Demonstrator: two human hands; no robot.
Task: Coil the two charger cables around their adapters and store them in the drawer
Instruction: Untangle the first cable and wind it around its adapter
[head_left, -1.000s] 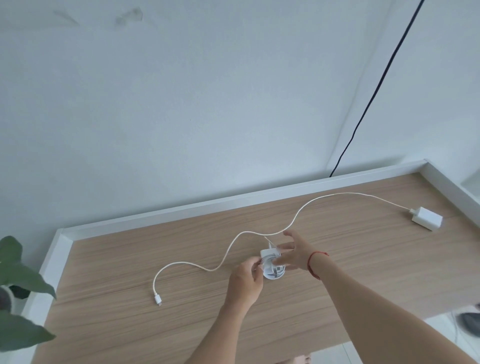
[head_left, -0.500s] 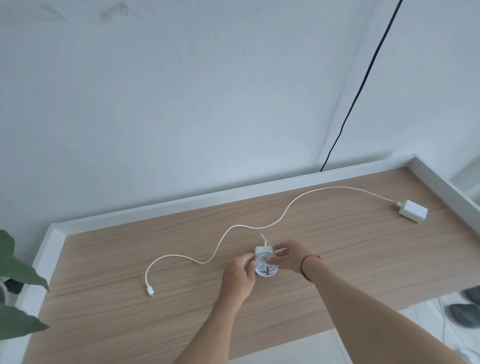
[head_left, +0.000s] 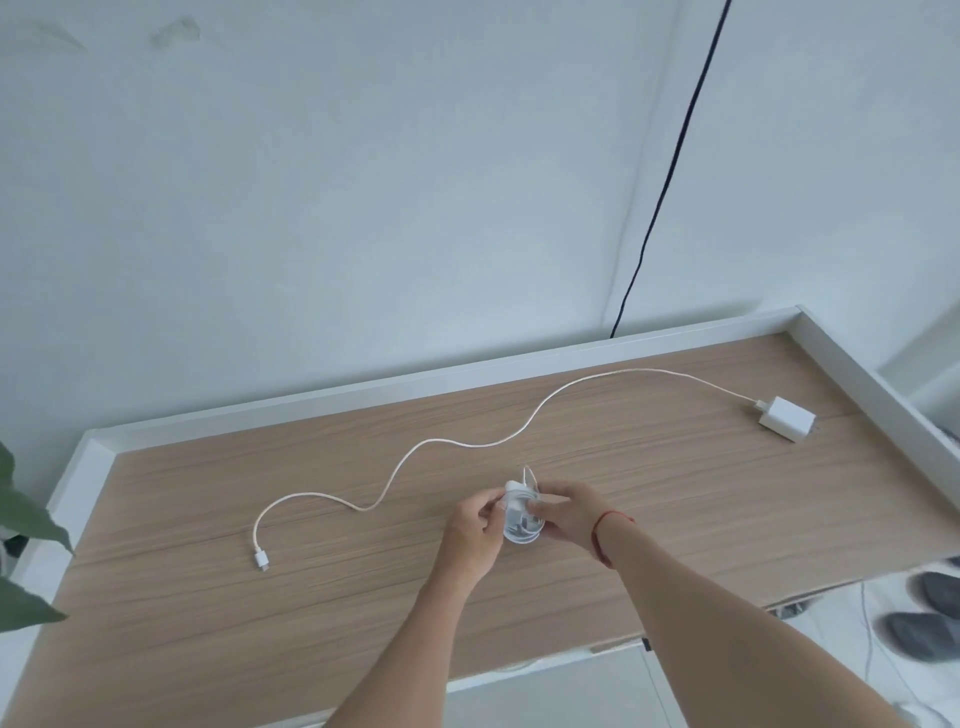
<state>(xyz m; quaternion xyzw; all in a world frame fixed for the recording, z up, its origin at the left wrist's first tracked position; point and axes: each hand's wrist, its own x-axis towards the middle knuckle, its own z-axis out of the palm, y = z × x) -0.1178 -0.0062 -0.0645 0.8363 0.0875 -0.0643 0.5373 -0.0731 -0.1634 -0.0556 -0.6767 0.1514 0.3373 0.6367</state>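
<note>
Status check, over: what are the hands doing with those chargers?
Left hand, right hand: both grip the coiled charger. Second cable lies uncoiled on desk, adapter at far right. Nothing blocking.

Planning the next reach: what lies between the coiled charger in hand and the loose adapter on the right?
Head view: only bare desk between the coiled charger and the loose adapter; its white cable arcs farther back, off that line.

- Between our fingers (head_left: 563, 489) we see a white coiled charger (head_left: 521, 522).
- Beyond our fingers: white cable (head_left: 452, 442), white adapter (head_left: 787, 418), pale wood-grain desk (head_left: 311, 597).
- Behind them, a red wrist string (head_left: 605, 525).
</note>
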